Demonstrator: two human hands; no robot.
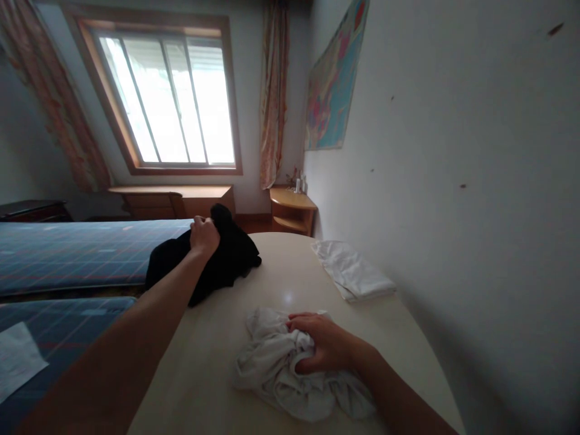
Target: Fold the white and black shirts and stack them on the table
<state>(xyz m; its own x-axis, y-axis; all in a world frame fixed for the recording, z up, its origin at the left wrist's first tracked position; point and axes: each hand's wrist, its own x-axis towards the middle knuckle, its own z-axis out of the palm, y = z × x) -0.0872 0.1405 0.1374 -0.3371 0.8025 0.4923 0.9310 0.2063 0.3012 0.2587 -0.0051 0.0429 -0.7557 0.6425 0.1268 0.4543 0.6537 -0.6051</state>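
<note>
No lettering could be read; any print on the wall map [333, 90] was too small and blurred.

Window [170, 99]: wood-framed, very bright with daylight.
Curtains [274, 96]: patterned, hanging on both sides of it.
Right wall [453, 121]: white, carrying a colourful map [334, 87].
Corner shelf [292, 198]: of light wood.
Bench [285, 266]: pale, with a rounded edge.
</note>
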